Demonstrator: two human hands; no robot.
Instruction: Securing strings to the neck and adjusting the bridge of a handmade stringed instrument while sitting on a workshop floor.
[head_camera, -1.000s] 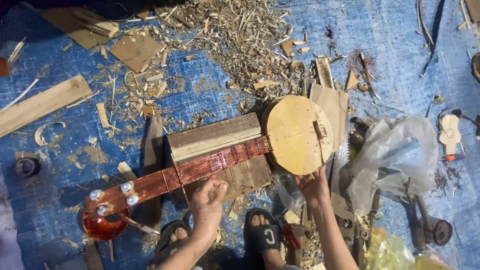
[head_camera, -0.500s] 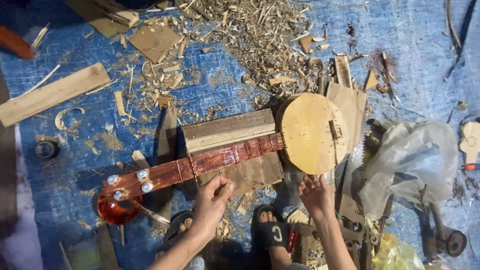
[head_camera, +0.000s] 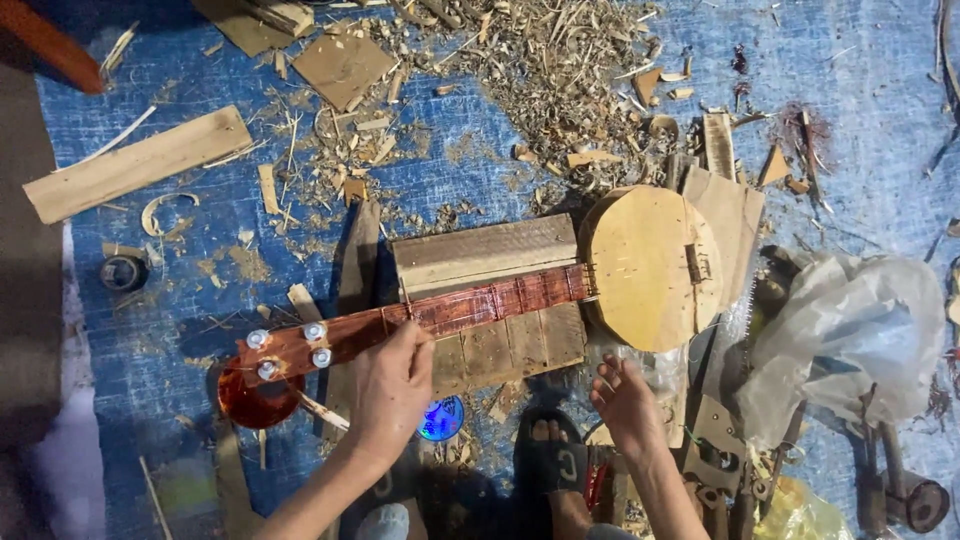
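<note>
Left hand (head_camera: 388, 388) on instrument neck (head_camera: 440, 312), wood shavings (head_camera: 540, 60), plastic bag (head_camera: 850, 335)

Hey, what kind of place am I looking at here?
Probably an informal woodworking spot on the ground, likely for making instruments. A blue tarp is strewn with pale wood shavings and offcut planks, and the left hand grips the reddish neck of a round-bodied wooden stringed instrument.

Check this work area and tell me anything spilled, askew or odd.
Wood shavings and offcuts lie scattered across the blue tarp. The stringed instrument lies askew on rough boards, its neck under the left hand. The right hand is beside its round body. No damage is visible.
</note>
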